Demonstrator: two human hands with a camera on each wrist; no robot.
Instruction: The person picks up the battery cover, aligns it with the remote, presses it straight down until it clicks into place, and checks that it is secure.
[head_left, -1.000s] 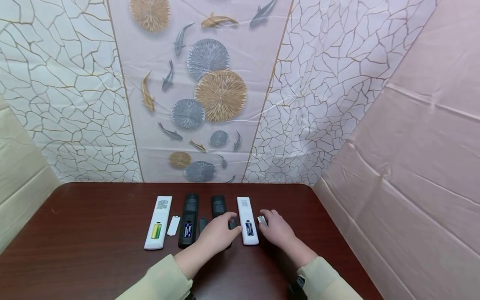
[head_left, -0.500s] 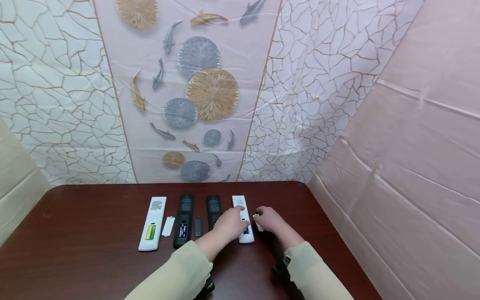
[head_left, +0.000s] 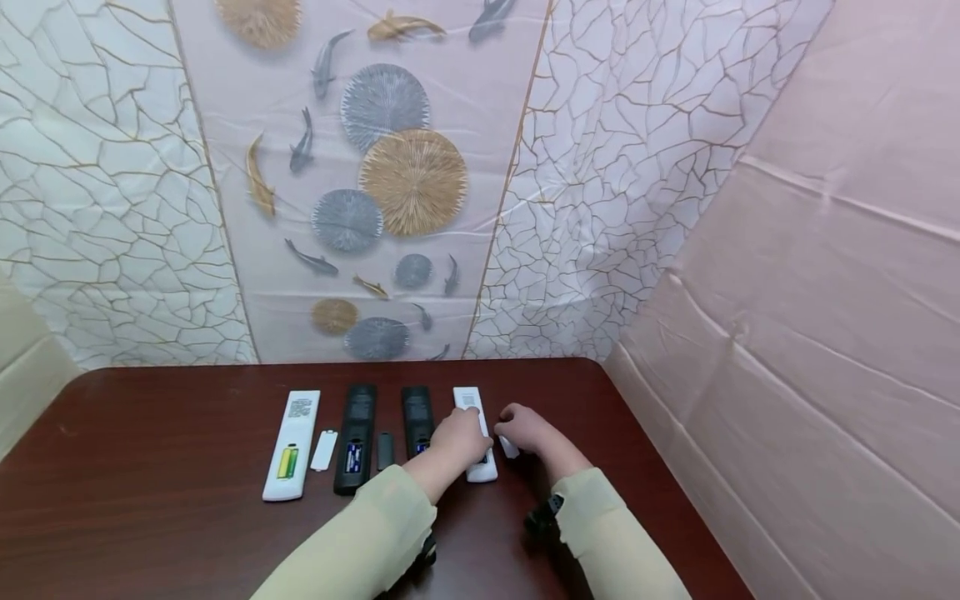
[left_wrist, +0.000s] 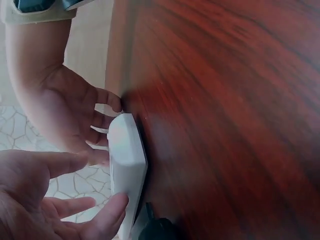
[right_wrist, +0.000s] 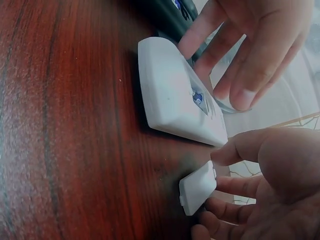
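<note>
1. The patterned wall cloth (head_left: 390,167) fills the upper part of the head view with fish, discs and cracked-stone lines, and no lettering shows on it.
2. The reddish-brown worktop (head_left: 150,433) spans the lower part.
3. Right of centre, the left hand (head_left: 457,437) is over the near white remote (right_wrist: 167,85), fingers spread and slightly bent by its side, thumb free; it seems to grip nothing. Just right of it, the right hand (head_left: 525,429) bends its fingers loosely around the loose white cover (right_wrist: 198,187); fingertips are at its edges, but I cannot tell whether they have hold of it.
4. Left of these, face down, lie the short dark remote (head_left: 417,412), the long dark remote (head_left: 360,425) and, lower left of centre, the far white remote (head_left: 296,429).
5. Between those last two lies the second white cover (head_left: 324,450); the dark cover (head_left: 385,450) sits between the dark remotes.
6. My judgement: the step in hand is taking up the loose white cover; the next move calls for a firm pinch on its edges, with the near white remote kept steady.
7. Yellow-green batteries (head_left: 288,461) and blue batteries (head_left: 353,457) show in uncovered bays; no brand is legible.
8. Smallest is the printed label (head_left: 300,407), unreadable here.
</note>
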